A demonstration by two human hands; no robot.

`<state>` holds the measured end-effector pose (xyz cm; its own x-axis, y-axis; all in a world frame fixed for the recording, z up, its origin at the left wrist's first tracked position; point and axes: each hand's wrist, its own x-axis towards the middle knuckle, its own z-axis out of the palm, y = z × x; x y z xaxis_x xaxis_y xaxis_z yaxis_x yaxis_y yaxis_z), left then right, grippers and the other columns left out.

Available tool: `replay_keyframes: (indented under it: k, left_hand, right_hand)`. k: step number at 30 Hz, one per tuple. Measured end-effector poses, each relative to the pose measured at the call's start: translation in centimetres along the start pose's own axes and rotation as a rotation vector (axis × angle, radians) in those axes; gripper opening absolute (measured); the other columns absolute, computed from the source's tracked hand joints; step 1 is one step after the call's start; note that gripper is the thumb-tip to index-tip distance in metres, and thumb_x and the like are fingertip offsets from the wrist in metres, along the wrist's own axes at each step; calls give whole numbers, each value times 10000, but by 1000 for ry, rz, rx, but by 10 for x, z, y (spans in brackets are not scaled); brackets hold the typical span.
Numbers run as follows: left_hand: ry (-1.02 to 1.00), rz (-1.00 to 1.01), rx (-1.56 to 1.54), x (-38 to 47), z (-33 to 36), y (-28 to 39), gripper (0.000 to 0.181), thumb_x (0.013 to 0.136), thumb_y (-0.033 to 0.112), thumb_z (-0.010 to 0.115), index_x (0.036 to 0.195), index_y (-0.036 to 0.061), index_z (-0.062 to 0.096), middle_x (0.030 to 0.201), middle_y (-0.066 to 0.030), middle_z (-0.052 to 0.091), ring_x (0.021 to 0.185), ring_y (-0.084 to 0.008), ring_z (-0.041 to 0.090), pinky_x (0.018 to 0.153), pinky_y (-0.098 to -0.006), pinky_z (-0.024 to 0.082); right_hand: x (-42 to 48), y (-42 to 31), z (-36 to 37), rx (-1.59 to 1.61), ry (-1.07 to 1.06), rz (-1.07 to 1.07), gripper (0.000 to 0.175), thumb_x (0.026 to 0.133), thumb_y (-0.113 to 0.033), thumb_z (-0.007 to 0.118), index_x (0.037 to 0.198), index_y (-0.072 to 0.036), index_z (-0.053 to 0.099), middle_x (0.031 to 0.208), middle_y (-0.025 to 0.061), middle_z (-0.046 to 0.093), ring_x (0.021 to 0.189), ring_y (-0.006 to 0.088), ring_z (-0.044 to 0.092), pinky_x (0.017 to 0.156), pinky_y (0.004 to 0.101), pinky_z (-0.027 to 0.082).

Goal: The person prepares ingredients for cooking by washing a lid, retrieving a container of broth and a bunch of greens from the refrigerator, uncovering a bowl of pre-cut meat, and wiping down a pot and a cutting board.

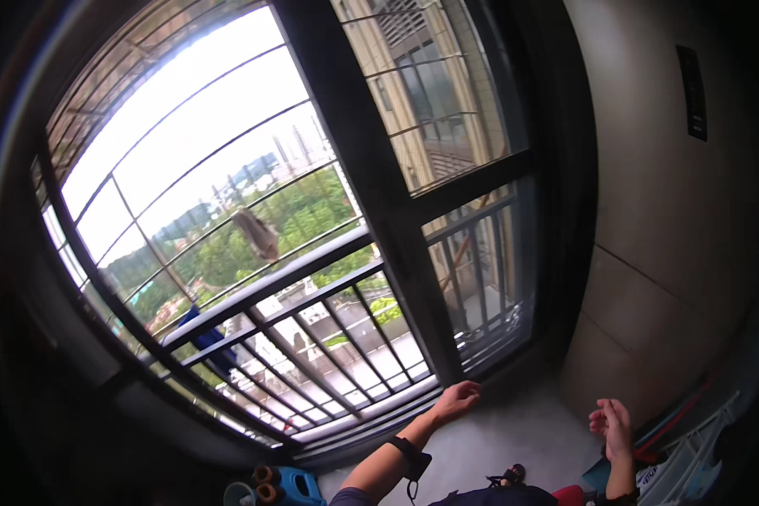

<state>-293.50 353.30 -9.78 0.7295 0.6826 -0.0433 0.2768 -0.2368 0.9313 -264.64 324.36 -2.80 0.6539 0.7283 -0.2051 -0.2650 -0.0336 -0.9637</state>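
My left hand (pixel 458 400) reaches forward over the floor, near the bottom track of a dark-framed window door (pixel 392 221). Its fingers are loosely curled, and whether they hold anything is not plain. A black band with a small box sits on that forearm. At the lower right, my right hand (pixel 612 425) is raised with bent fingers apart and nothing visible in it. Beyond the frame stands a metal balcony railing (pixel 278 275) with thin wire bars above it. A grey-brown cloth (pixel 257 235) hangs at the bars, and a blue item (pixel 209 341) hangs by the railing.
A blue plastic container (pixel 300 486) stands at the bottom left beside brown rolled items (pixel 267 484). White wire racks (pixel 702 436) and a red long item lean at the lower right. A tiled wall (pixel 645 253) with a dark panel (pixel 692 93) rises on the right. My sandalled foot (pixel 513 473) shows below.
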Motion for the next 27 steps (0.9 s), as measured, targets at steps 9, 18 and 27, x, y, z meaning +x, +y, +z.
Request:
replay_keyframes:
  k: [9, 18, 27]
  left_hand:
    - [-173, 411, -235, 335, 4, 186, 576, 899, 152, 630, 1396, 2, 379, 1334, -155, 506, 1241, -239, 483, 1016, -331, 396]
    - [-432, 538, -526, 481, 96, 290, 545, 946, 250, 592, 1355, -41, 379, 1240, -105, 544, 1110, -165, 520, 949, -281, 408]
    - [-405, 512, -763, 426, 61, 277, 411, 1016, 365, 415, 734, 72, 475, 648, 45, 404, 609, -57, 358, 570, -239, 315]
  right_hand:
    - [97, -45, 60, -71, -147, -77, 246, 940, -135, 584, 1133, 13, 557, 931, 79, 640, 821, 130, 626, 746, 266, 518]
    - [-25, 64, 71, 52, 843, 31, 241, 935, -180, 580, 1067, 22, 590, 848, 80, 654, 741, 138, 631, 679, 278, 526]
    - [12, 36, 198, 158, 907, -9, 288, 927, -111, 579, 1178, 20, 528, 989, 135, 648, 840, 193, 647, 754, 321, 548]
